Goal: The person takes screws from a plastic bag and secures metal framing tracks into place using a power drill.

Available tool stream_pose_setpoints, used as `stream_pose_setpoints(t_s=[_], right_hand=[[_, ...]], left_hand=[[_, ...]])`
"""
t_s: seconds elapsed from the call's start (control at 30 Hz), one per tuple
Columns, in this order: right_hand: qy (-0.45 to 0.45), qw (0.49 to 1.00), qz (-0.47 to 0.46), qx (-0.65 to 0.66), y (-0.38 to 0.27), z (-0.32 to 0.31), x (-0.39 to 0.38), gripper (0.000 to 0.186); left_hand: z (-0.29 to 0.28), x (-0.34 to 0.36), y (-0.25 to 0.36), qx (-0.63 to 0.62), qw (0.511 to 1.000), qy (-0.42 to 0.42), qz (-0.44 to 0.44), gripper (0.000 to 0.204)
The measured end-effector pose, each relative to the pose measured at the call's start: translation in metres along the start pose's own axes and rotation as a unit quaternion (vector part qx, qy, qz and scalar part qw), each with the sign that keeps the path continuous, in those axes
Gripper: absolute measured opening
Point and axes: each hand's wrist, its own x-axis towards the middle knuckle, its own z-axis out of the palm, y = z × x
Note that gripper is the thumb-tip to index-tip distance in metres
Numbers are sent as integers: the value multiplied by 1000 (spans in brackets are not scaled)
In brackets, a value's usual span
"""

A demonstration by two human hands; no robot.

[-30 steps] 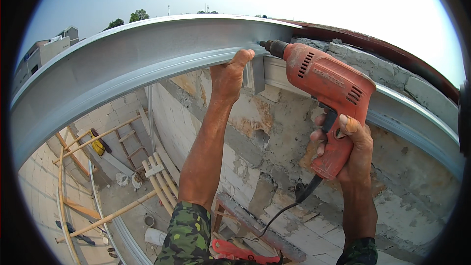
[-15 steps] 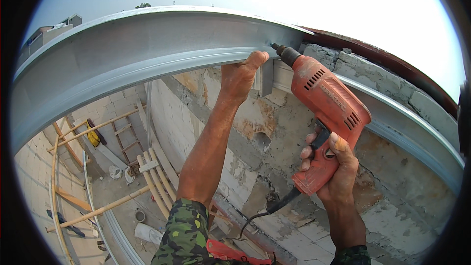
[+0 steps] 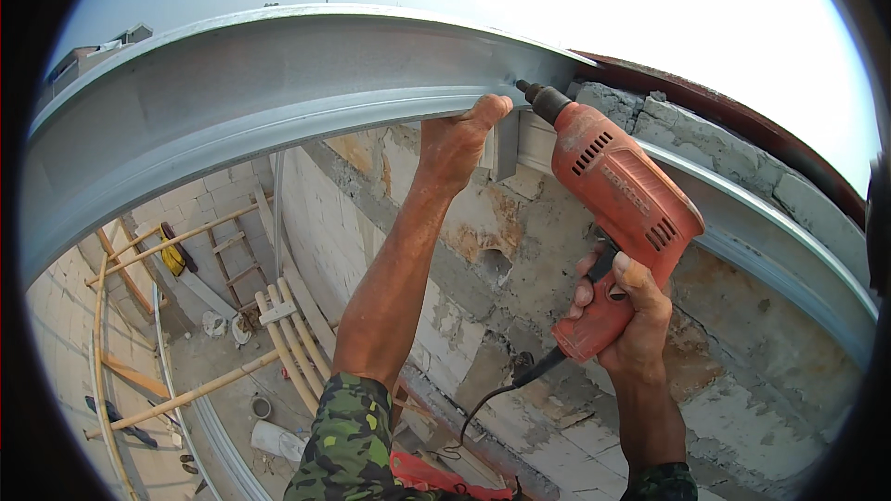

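My right hand (image 3: pixel 636 306) is wrapped round the handle of an orange-red corded power drill (image 3: pixel 622 186). The drill's dark nose points up and left, its tip at the web of a silvery metal beam (image 3: pixel 278 65) near the beam's right end. Just left of that tip, my left hand (image 3: pixel 459 139) grips the beam's lower flange, thumb on top and the other fingers hidden beneath. A short metal bracket (image 3: pixel 505 147) hangs below the beam beside my left hand. From the drill's handle a black cord (image 3: pixel 492 394) runs down and left.
A block wall (image 3: pixel 538 269) with patchy mortar drops away below the beam. A second metal channel (image 3: pixel 770 241) runs along it at right, under a dark red steel edge (image 3: pixel 742 107). Far below are bamboo poles (image 3: pixel 213 385), a wooden ladder (image 3: pixel 237 260) and a bucket (image 3: pixel 261 405).
My view has shifted slightly. The drill and both hands keep nearly the same place against the beam; my right wrist and the drill's handle have shifted very slightly.
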Motion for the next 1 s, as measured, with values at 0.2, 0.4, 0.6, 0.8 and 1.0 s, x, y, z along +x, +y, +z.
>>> stream_pose_setpoints(t_s=[0.2,0.4,0.6,0.8,1.0], right_hand=[[-9,983,-75,-168,-20,-15,11,41],[6,949,-145,-280,-3,-32,18,39],[-2,981,-79,-178,-10,-20,15,45],[0,983,-100,-155,-5,-22,16,47],[4,981,-106,-160,-6,-19,14,47]], left_hand=[[3,-2,7,15,999,4,28,24],[10,-4,14,27,999,3,30,24],[1,-1,13,34,999,-6,39,24],[7,-11,20,-47,998,-27,20,40],[45,-27,1,-63,990,124,-18,57]])
